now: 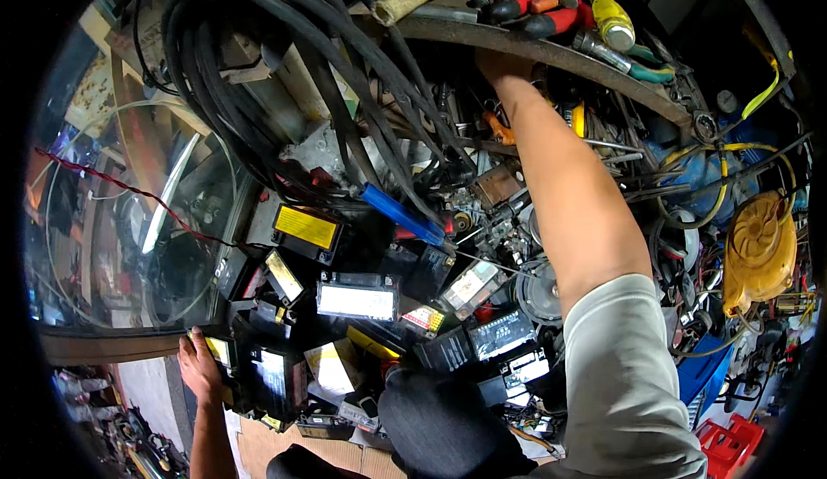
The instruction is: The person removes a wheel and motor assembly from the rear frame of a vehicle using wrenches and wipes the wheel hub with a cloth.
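My left hand is at the lower left, its fingers stretched upward against a dark battery with a yellow label, beside the corner of a glass case. It appears to rest there rather than grip. My right arm stretches far forward, and my right hand is in shadow beneath a curved metal bar. Its fingers are hidden, so whatever it touches does not show. Near that wrist lies an orange-handled tool. Between my arms sit several dark batteries, among them one with a white label and one with a yellow top.
A thick coil of black cable hangs at the upper left. Pliers with red handles and a yellow screwdriver lie above the bar. A blue-handled tool leans over the batteries. An orange fan cover hangs at right.
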A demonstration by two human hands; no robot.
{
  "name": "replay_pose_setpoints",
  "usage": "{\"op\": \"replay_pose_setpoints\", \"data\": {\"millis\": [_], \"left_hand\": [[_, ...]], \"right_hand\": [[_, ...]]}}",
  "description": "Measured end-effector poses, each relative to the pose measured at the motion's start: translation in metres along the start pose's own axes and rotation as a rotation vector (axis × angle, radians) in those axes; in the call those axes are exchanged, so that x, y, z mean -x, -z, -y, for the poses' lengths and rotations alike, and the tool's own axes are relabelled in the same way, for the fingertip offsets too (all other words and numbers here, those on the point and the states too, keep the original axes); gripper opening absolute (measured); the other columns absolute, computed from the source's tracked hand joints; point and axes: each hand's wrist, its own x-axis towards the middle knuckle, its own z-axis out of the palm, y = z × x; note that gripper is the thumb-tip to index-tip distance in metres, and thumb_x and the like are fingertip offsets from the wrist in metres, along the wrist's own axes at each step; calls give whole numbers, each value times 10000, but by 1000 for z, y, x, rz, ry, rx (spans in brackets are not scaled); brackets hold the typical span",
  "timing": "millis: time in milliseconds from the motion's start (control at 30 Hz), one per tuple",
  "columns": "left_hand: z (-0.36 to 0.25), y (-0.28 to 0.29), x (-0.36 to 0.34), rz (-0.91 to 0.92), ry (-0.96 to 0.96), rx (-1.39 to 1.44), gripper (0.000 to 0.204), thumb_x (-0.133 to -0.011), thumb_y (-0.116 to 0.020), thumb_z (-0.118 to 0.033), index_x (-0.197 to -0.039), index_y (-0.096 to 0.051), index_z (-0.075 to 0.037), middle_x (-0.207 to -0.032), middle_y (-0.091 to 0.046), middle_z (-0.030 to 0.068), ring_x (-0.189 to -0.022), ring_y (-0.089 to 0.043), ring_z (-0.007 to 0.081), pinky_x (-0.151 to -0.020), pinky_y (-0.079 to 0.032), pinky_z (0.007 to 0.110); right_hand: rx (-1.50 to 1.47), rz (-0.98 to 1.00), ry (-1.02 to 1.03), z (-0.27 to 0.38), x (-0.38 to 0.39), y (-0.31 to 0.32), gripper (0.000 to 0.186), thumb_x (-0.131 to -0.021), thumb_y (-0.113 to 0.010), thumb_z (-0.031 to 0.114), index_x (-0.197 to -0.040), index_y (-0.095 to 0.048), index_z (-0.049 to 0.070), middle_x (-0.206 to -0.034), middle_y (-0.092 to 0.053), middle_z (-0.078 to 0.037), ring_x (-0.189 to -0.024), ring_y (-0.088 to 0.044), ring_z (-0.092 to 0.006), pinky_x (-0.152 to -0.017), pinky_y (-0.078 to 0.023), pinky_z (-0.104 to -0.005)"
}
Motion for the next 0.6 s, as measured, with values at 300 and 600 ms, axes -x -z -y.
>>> {"op": "replay_pose_setpoints", "data": {"millis": [300, 600], "left_hand": [[-1, 2, 2, -14, -3, 7, 647, -1056, -387, -595, -1082, -619, 9, -1044, -646, 319, -1036, -580, 514, -908, -430, 555], [-15, 7, -7, 122, 24, -42, 620, -1057, -434, -556, -1221, -609, 16, -1184, -643, 297, -1122, -572, 480, -965, -439, 545]], "right_hand": [[-157, -11, -51, -17, -4, -14, 424, -975, -535, 439, -1280, -654, 168, -1381, -638, -128, -1287, -578, -323, -1121, -421, -463], [12, 246, 199, 14, -7, -21, 372, -998, -495, 375, -1248, -662, 157, -1410, -613, -150, -1292, -563, -322, -1135, -402, -465]]}}
